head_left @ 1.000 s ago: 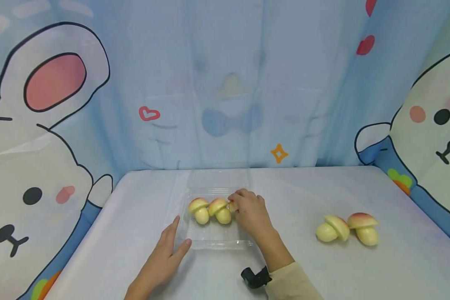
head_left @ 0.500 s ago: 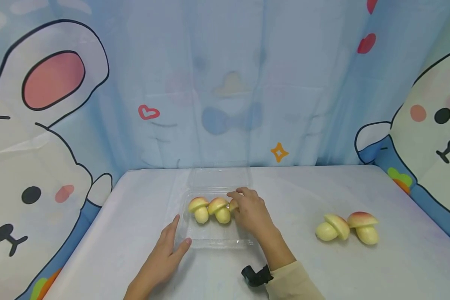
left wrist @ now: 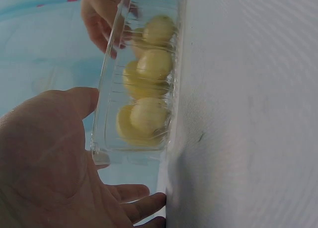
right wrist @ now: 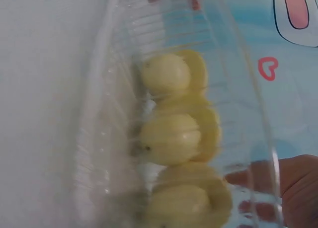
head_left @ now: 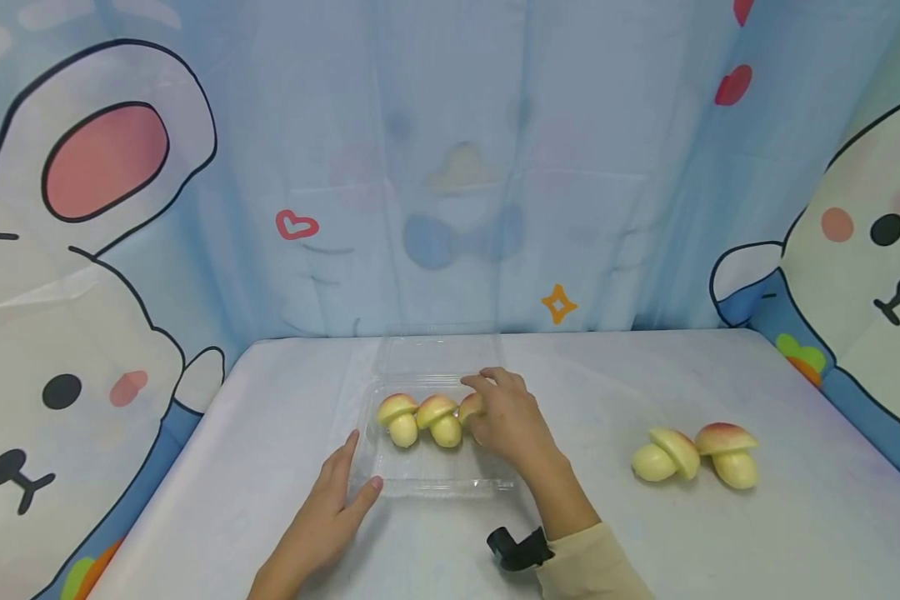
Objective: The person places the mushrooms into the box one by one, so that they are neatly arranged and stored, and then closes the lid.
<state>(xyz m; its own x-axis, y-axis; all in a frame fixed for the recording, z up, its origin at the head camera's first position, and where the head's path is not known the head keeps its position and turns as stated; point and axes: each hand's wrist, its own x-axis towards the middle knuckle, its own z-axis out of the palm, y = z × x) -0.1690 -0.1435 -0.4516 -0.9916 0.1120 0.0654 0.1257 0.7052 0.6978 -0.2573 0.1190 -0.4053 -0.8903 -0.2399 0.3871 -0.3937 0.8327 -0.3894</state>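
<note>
A clear plastic clamshell box (head_left: 435,475) stands on the table with its lid (head_left: 438,357) folded back. Inside, side by side, are two toy mushrooms, the left mushroom (head_left: 402,429) and the middle mushroom (head_left: 446,427), with yellow stems and reddish caps. A third mushroom (head_left: 470,407) sits at the right, partly hidden by my right hand (head_left: 512,421), whose fingers are loosely spread at its cap. In the right wrist view one fingertip (right wrist: 236,178) is right by that cap. My left hand (head_left: 330,510) rests with spread fingers at the box's left front corner.
Two more mushrooms, one lying tilted (head_left: 665,456) and one beside it (head_left: 729,456), are on the white tablecloth (head_left: 585,375) to the right. A black wrist camera (head_left: 520,550) sits by my right sleeve (head_left: 596,562). A printed curtain (head_left: 450,108) hangs behind the table.
My right hand has shifted slightly up and to the right, its fingers loosening from the third mushroom, which shows more now. The left hand and the box have stayed in place.
</note>
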